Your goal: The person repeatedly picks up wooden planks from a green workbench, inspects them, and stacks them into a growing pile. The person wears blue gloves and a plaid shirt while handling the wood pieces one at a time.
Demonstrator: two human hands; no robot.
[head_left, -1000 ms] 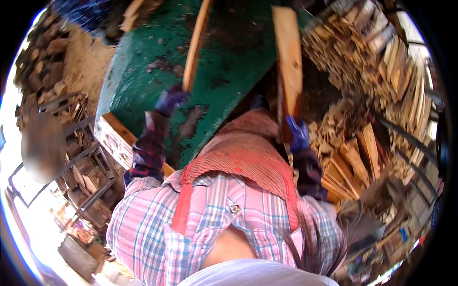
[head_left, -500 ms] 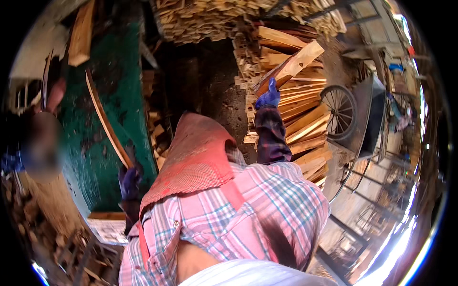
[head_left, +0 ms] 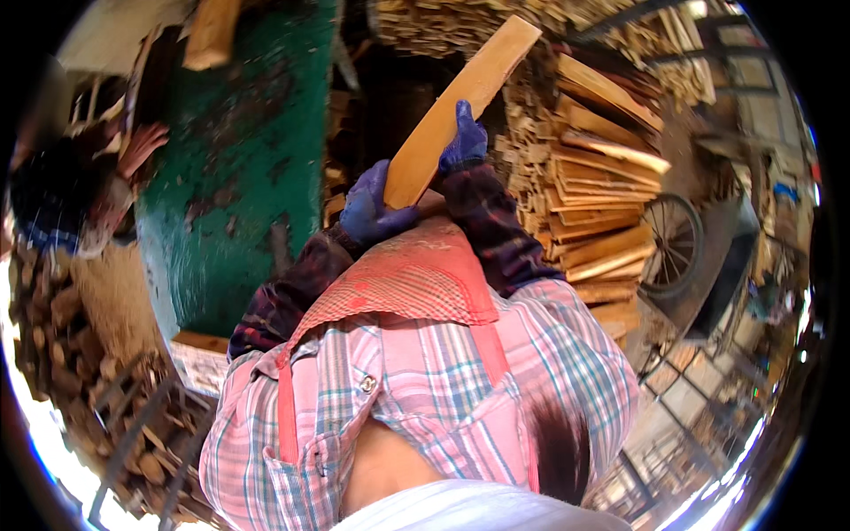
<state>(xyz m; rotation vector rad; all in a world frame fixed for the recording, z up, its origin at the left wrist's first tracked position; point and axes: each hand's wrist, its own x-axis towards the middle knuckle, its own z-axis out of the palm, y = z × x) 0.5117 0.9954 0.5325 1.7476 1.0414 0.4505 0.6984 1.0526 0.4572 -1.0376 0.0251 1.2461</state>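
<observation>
A flat wooden board (head_left: 469,93) slants up and away in front of my red apron (head_left: 403,274). My left hand (head_left: 376,208), in a blue glove, grips its near end, thumb and fingers on either side. Farther along, my right hand (head_left: 465,140), gloved the same, is closed round the board's right edge, with its thumb against the face. The fingers under the board are hidden. To the right of my right hand lies a stack of split boards (head_left: 606,177). At my left is a green work table (head_left: 239,186) with dark worn patches.
Across the table at the left is a co-worker (head_left: 66,190), one bare hand (head_left: 142,149) spread at its edge. A thick timber (head_left: 212,35) lies at the table's far end. Piled wood strips (head_left: 443,26) stand beyond. A wheeled cart (head_left: 717,265) stands right; wood chunks (head_left: 71,336) lie lower left.
My left hand has let go of a thin curved strip and taken the board's near end. My right hand has brought the board from the stack to my front.
</observation>
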